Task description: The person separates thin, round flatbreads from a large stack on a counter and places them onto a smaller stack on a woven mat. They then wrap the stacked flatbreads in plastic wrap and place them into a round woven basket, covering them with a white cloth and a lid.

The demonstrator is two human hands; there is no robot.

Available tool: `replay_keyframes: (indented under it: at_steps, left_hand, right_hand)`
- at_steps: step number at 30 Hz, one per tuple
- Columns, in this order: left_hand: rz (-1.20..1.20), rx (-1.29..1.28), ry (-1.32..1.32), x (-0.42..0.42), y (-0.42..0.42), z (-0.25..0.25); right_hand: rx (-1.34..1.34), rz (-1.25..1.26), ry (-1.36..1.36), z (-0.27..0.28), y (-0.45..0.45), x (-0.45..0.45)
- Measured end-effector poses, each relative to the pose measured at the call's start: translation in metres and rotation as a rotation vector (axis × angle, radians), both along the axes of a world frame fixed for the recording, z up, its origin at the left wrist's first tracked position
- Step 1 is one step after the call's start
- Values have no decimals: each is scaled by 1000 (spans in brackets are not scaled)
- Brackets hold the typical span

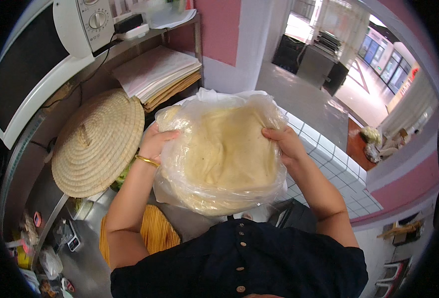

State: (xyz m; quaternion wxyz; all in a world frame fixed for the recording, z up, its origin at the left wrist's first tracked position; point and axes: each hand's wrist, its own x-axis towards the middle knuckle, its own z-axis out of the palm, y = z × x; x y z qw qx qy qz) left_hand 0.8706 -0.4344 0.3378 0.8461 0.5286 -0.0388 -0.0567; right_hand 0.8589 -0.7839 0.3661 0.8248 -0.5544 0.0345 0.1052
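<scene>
A large, pale yellow mass that looks like dough [230, 145] lies in a clear plastic bag [223, 203] in front of my chest. My left hand [158, 143] grips the bag's left edge, thumb on top. The right edge is held the same way by my right hand [284, 143]. Most fingers of both hands are hidden beneath or behind the plastic. White material [219, 95] shows behind the far edge of the bag; what the bag rests on, if anything, is hidden.
A woven straw lid [100, 145] leans at the left, beside a stack of papers [160, 74] on a shelf. A wooden board [160, 229] and a small scale [70, 236] lie on the metal counter [92, 268]. A microwave oven [36, 63] stands upper left; a white-tiled ledge [327, 156] runs right.
</scene>
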Motion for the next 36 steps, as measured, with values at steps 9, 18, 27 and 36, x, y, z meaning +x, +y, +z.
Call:
replay_keyframes:
  at_steps: [9,18,27,36]
  left_hand:
    - [198,72,161,68,11,-75]
    - [309,97,382,81,-10,-159]
    - [366,1044,456,87,-1,-263]
    - [-332,2295,-76,69,-43,-202]
  right_hand:
    - [69,100,160,-92,6,116]
    - [36,163,464,-175,10,141]
    - [-285,160,428,-235,8,130]
    - [-1190,390,-267,-187,-4,119]
